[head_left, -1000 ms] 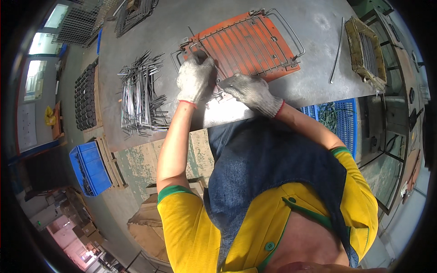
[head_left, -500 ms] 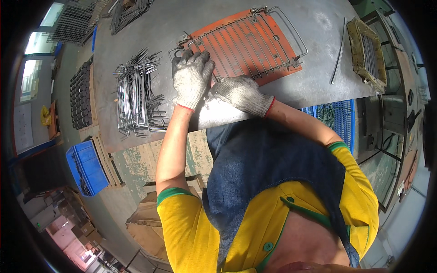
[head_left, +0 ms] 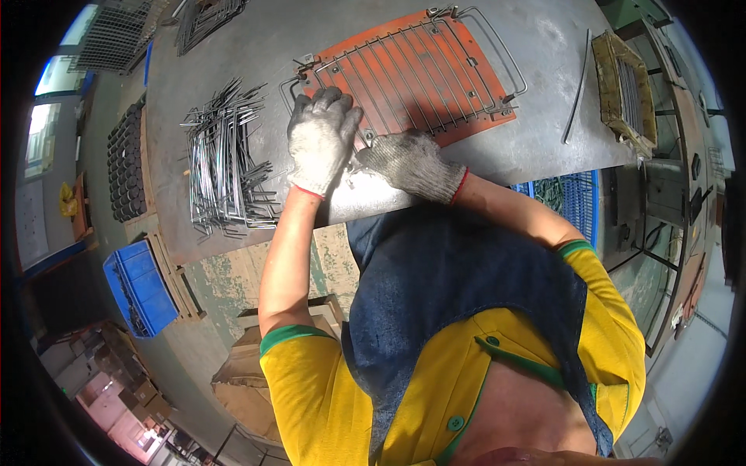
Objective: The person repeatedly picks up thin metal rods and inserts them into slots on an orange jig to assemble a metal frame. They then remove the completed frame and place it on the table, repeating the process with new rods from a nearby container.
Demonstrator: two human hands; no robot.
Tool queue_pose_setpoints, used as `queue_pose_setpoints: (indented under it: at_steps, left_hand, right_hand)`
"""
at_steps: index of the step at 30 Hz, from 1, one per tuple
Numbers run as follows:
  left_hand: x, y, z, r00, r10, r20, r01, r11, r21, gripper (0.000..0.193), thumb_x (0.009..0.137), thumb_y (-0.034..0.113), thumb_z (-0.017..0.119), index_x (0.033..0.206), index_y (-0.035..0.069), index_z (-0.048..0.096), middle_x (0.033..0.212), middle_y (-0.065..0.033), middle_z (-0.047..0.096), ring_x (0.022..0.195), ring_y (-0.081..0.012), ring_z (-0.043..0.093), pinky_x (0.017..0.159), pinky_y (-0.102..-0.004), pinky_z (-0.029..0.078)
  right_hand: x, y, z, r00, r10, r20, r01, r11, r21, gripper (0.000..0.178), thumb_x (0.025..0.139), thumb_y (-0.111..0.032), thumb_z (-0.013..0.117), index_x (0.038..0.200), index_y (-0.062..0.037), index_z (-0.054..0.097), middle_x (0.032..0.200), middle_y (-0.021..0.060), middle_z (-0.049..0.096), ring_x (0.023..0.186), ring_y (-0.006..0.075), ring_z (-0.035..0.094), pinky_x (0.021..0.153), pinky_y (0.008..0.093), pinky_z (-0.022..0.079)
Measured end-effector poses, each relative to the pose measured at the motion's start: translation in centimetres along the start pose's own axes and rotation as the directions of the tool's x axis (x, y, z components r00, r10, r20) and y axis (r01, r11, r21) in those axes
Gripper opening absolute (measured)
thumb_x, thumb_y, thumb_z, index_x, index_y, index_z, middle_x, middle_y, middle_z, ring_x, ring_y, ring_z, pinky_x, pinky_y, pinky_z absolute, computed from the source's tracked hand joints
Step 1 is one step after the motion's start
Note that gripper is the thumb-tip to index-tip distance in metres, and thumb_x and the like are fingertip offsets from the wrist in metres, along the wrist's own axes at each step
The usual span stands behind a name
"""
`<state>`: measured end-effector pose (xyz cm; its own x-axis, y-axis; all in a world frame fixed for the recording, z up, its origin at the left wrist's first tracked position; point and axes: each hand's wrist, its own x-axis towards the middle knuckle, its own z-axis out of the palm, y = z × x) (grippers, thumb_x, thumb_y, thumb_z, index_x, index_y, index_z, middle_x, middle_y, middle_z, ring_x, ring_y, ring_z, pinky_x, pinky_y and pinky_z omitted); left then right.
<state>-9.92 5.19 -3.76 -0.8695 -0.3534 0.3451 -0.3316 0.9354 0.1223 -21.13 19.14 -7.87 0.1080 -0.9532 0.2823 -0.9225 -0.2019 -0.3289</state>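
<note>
An orange plate lies on the metal table, with a wire rack of parallel rods set on it and wire loops standing out at both ends. My left hand, in a pale glove with dark fingertips, rests over the plate's near-left corner, its fingers stretched and slightly apart. Close beside it, my right hand in a matching glove is closed at the plate's near edge. Its fingers are curled under, so what they grip is hidden. Left of the hands lies a heap of bent metal wires.
At the table's right end a worn yellowish box holds rods, and one loose rod lies beside it. More bent wire frames lie at the far left. A blue crate is below the right edge, a blue bin at lower left.
My left hand has shifted slightly left along the plate's edge. The right hand stays in nearly the same place, and the whole view has moved a little.
</note>
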Motion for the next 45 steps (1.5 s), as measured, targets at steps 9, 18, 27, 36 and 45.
queue_pose_setpoints:
  at_steps: [9, 18, 27, 36, 45]
  left_hand:
    - [-0.1, -0.1, 0.5, 0.995, -0.05, -0.09, 0.039, 0.992, -0.116, 0.016, 0.083, 0.018, 0.058, 0.095, 0.009, 0.066, 0.102, -0.0056, 0.062, 0.095, -0.0238, 0.058, 0.083, -0.039, 0.046]
    - [-0.1, -0.6, 0.3, 0.997, 0.018, 0.073, -0.02, 0.999, 0.032, 0.029, 0.088, 0.03, 0.059, 0.107, 0.009, 0.068, 0.115, -0.009, 0.065, 0.112, -0.0297, 0.058, 0.101, -0.0461, 0.036]
    - [0.3, -0.3, 0.0, 0.993, 0.032, 0.115, -0.043, 0.995, 0.086, 0.028, 0.087, 0.028, 0.061, 0.106, 0.008, 0.066, 0.108, -0.0089, 0.066, 0.098, -0.0273, 0.061, 0.09, -0.0447, 0.039]
    - [0.4, -0.1, 0.5, 0.999, 0.03, 0.042, -0.033, 0.998, 0.061, 0.018, 0.086, 0.023, 0.058, 0.095, 0.009, 0.066, 0.096, -0.0085, 0.065, 0.092, -0.025, 0.061, 0.088, -0.0411, 0.041]
    - [-2.2, 0.0, 0.4, 0.813, -0.488, -0.317, 0.481, 0.87, -0.106, 0.05, 0.091, 0.037, 0.059, 0.127, 0.003, 0.054, 0.118, -0.0225, 0.061, 0.109, -0.0362, 0.059, 0.096, -0.0417, 0.044]
  right_hand:
    - [0.3, -0.7, 0.4, 0.993, 0.018, -0.121, -0.022, 0.999, -0.034, 0.039, 0.084, -0.021, 0.059, 0.116, 0.0014, 0.057, 0.077, 0.0103, 0.064, 0.061, 0.0229, 0.067, 0.049, 0.0373, 0.053]
    - [0.7, -0.8, -0.3, 1.0, 0.022, 0.007, -0.021, 0.994, -0.103, 0.03, 0.088, -0.022, 0.057, 0.109, -0.0005, 0.059, 0.075, 0.0112, 0.065, 0.062, 0.0244, 0.068, 0.05, 0.0378, 0.054]
    - [0.3, -1.0, -2.8, 0.991, 0.123, -0.045, -0.114, 0.98, 0.166, 0.022, 0.089, -0.029, 0.058, 0.105, -0.0149, 0.062, 0.084, 0.0083, 0.066, 0.073, 0.0254, 0.069, 0.062, 0.041, 0.056]
    - [1.5, 0.9, -0.2, 0.995, 0.017, 0.102, -0.038, 0.978, 0.205, 0.023, 0.09, -0.034, 0.054, 0.096, -0.013, 0.06, 0.085, 0.0057, 0.066, 0.08, 0.0243, 0.068, 0.067, 0.0412, 0.054]
    - [-5.4, 1.8, -1.8, 0.959, 0.115, -0.258, -0.034, 0.954, 0.298, 0.035, 0.085, -0.021, 0.06, 0.119, -0.0138, 0.064, 0.112, 0.0059, 0.066, 0.099, 0.0205, 0.064, 0.083, 0.0355, 0.052]
